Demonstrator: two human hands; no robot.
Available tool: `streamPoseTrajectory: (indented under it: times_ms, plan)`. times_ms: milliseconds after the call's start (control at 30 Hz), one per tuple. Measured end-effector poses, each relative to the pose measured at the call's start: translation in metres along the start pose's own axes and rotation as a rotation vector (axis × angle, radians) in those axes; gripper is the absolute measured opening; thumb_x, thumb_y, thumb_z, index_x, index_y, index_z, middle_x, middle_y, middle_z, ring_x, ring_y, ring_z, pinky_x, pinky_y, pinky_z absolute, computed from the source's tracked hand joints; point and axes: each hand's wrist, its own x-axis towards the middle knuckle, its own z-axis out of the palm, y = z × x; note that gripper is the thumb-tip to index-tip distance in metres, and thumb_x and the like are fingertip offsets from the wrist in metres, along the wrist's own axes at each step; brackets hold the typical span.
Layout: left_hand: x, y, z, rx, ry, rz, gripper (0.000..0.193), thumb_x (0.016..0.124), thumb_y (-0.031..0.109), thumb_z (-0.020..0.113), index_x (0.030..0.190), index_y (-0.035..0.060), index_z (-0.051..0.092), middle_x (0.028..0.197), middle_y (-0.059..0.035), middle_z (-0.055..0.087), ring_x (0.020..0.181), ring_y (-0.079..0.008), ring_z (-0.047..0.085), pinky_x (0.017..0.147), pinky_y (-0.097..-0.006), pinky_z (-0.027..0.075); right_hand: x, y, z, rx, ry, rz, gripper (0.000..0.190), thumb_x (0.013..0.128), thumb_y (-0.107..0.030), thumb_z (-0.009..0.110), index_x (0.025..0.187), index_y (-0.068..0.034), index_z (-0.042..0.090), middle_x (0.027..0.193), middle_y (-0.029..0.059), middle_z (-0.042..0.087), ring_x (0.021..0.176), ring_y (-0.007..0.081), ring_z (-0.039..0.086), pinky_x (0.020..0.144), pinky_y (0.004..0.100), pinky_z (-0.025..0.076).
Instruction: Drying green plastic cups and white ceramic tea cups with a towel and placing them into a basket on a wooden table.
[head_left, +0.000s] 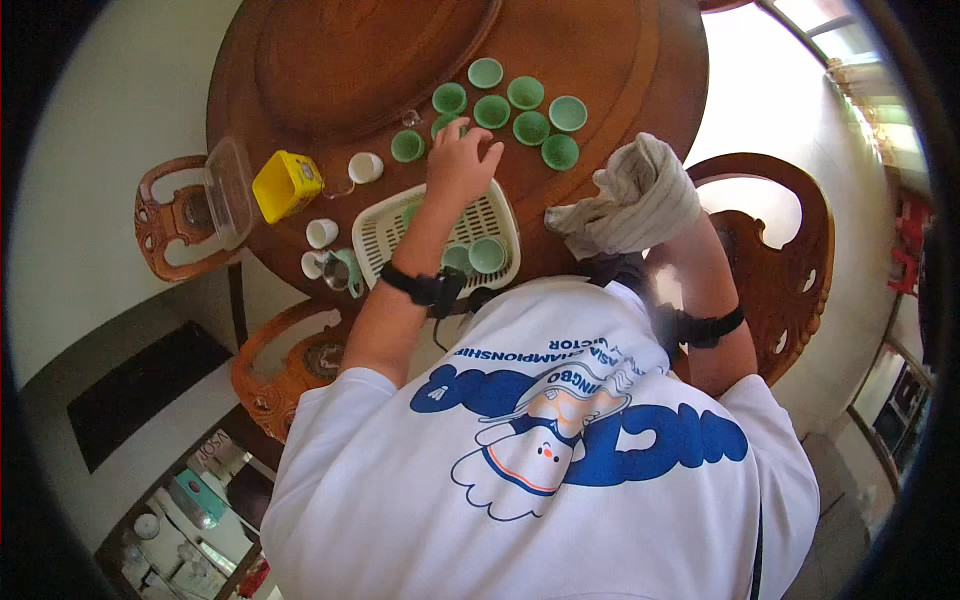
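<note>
My left hand reaches past a cream plastic basket with its fingers spread over a green cup. That cup stands upright on the table, partly hidden by the fingers. Several more green cups are grouped around and to the right, openings up. Inside the slotted basket, pale green cups sit near the front right, and another green cup is partly behind my forearm. A grey-beige cloth is bunched over my right hand, which holds it and is mostly covered by it.
The round wooden table carries a raised turntable. At left are a yellow container, a clear plastic box, white cups and a glass pitcher. Carved wooden chairs flank me.
</note>
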Motion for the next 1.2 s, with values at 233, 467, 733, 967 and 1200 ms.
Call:
streamPoseTrajectory:
  times_ms: [233, 467, 733, 967, 1200]
  plan:
    - [0.07, -0.011, 0.042, 0.148, 0.075, 0.093, 0.036, 0.091, 0.039, 0.059, 0.113, 0.0109, 0.067, 0.137, -0.0186, 0.049, 0.128, -0.0389, 0.042, 0.106, -0.0514, 0.035, -0.004, 0.002, -0.005, -0.376, -0.085, -0.259, 0.036, 0.088, -0.011, 0.068, 0.122, -0.011, 0.057, 0.11, 0.0015, 0.06, 0.1, 0.0119, 0.056, 0.091, 0.0292, 0.048]
    - [0.113, -0.022, 0.054, 0.241, -0.221, -0.017, 0.051, 0.096, 0.05, 0.045, 0.116, 0.0097, 0.068, 0.141, -0.0138, 0.049, 0.134, -0.0362, 0.037, 0.112, -0.0557, 0.026, -0.01, -0.018, 0.01, 0.13, -0.03, -0.018, 0.035, 0.079, -0.013, 0.079, 0.108, -0.008, 0.058, 0.099, 0.0011, 0.063, 0.093, 0.011, 0.06, 0.085, 0.0269, 0.049]
    - [0.115, -0.015, 0.044, 0.334, -0.192, -0.036, 0.054, 0.098, 0.048, 0.041, 0.114, 0.0042, 0.069, 0.139, -0.0092, 0.052, 0.134, -0.0329, 0.037, 0.115, -0.0565, 0.019, -0.004, -0.01, 0.008, -0.153, -0.006, -0.103, 0.04, 0.08, -0.013, 0.079, 0.114, -0.008, 0.058, 0.1, 0.0014, 0.062, 0.091, 0.0121, 0.059, 0.088, 0.0259, 0.048]
    - [0.11, -0.032, 0.023, 0.202, 0.098, 0.092, 0.026, 0.094, 0.029, 0.056, 0.102, 0.0103, 0.072, 0.124, -0.0085, 0.062, 0.124, -0.029, 0.049, 0.106, -0.0528, 0.034, -0.002, -0.015, 0.018, -0.037, -0.024, -0.021, 0.041, 0.079, -0.014, 0.079, 0.114, -0.008, 0.059, 0.101, 0.0006, 0.063, 0.093, 0.0124, 0.059, 0.09, 0.0255, 0.048]
    - [0.033, 0.034, -0.052, -0.613, 0.316, 0.117, 0.032, 0.084, 0.002, 0.067, 0.115, 0.0063, 0.063, 0.094, -0.0088, 0.07, 0.087, -0.018, 0.066, 0.079, -0.0319, 0.05, -0.011, -0.045, 0.045, 0.547, -0.188, 0.073, 0.027, 0.093, -0.018, 0.061, 0.117, -0.005, 0.06, 0.108, 0.008, 0.066, 0.096, 0.0183, 0.064, 0.086, 0.0337, 0.054]
